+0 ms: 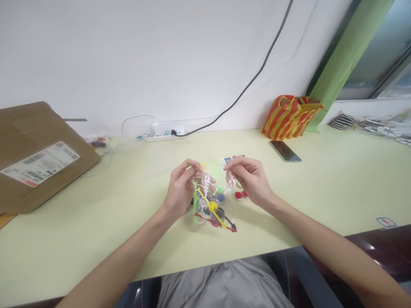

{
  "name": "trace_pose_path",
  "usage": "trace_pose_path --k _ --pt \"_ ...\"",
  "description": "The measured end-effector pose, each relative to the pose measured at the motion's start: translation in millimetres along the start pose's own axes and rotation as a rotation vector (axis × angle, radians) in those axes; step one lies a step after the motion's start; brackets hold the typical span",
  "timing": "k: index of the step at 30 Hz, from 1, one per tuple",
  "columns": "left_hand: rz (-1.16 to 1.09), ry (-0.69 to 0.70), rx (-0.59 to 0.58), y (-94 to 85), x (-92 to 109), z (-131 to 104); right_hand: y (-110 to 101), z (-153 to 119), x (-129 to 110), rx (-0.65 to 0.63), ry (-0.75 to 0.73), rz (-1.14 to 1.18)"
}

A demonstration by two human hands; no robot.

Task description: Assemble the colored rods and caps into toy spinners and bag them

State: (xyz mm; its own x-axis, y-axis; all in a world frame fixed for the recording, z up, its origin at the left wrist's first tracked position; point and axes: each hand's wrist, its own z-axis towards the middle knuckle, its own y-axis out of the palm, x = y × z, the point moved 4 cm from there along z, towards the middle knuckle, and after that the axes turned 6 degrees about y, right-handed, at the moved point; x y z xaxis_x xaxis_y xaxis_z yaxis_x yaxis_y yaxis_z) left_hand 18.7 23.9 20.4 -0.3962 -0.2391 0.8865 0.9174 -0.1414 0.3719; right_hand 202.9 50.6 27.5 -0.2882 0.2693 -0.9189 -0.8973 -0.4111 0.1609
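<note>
Between my hands hangs a clear plastic bag (208,214) with colourful plastic parts in it. Through the film I see a yellow arrow-tipped strip (221,221), red, green and black strips, and several round pieces. My left hand (180,188) is closed on the bag's upper left edge, its fingers partly behind the shiny film. Thumb and fingers of my right hand (252,177) pinch the upper right edge. Small red round pieces (238,195) lie on the table beside the right hand. Behind the bag, a light green shape shows, its kind unclear.
A cardboard box (41,149) with a label stands at the left of the table (135,256). Along the wall are a power strip (163,133) and a black cable (253,81). A striped bag (290,117) and a phone (285,151) are at the back right.
</note>
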Motion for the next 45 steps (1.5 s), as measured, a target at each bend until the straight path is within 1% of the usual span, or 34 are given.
trace_pose_path --k 4,6,8,10,12,14,16,19,21,27,31,34,37,39,42,45 --pt "-0.032 -0.051 -0.077 3.7 -0.9 0.7 4.9 -8.2 -13.8 -0.043 -0.158 -0.147" --pt "0.010 -0.044 -0.078 4.9 -0.7 0.3 8.2 -12.5 -19.6 -0.085 -0.242 -0.218" --pt "0.069 -0.010 -0.063 5.0 -0.4 -0.2 10.4 -14.8 -21.2 -0.115 -0.287 -0.263" --pt "0.106 0.029 -0.053 5.0 -0.3 -0.5 9.9 -13.7 -18.3 -0.096 -0.263 -0.253" --pt "0.136 0.059 -0.054 5.7 0.4 -1.0 8.4 -10.5 -12.6 -0.054 -0.184 -0.218" --pt "0.183 0.091 -0.053 7.2 2.7 -2.2 8.3 -7.5 -6.8 -0.038 -0.099 -0.223" --pt "0.232 0.117 -0.052 9.6 6.0 -4.1 10.1 -5.7 -2.3 -0.060 -0.033 -0.285" --pt "0.267 0.135 -0.041 12.1 9.8 -7.2 12.2 -5.3 0.3 -0.066 0.018 -0.386" --pt "0.269 0.136 -0.040 12.3 10.6 -8.2 13.5 -5.9 -1.0 -0.068 0.017 -0.415" --pt "0.283 0.185 -0.086 14.7 12.0 -8.6 12.8 -7.3 -10.6 -0.083 -0.067 -0.439" --pt "0.304 0.185 -0.079 16.5 13.0 -10.4 8.5 -6.2 -11.8 -0.092 -0.057 -0.351" --pt "0.294 0.155 -0.083 15.2 10.8 -10.2 4.4 -4.1 -12.8 -0.068 -0.051 -0.267" --pt "0.251 0.140 -0.116 15.2 6.5 -9.0 -4.7 2.2 -17.6 -0.001 -0.099 -0.146" --pt "0.231 0.115 -0.137 16.9 2.2 -9.0 -17.4 10.1 -21.8 0.074 -0.136 -0.048" --pt "0.239 0.050 -0.154 19.8 -4.6 -10.4 -49.8 25.7 -27.1 0.247 -0.167 0.058" --pt "0.276 0.050 -0.112 16.7 -6.7 -9.6 -94.1 38.2 -34.0 0.500 -0.282 0.014"
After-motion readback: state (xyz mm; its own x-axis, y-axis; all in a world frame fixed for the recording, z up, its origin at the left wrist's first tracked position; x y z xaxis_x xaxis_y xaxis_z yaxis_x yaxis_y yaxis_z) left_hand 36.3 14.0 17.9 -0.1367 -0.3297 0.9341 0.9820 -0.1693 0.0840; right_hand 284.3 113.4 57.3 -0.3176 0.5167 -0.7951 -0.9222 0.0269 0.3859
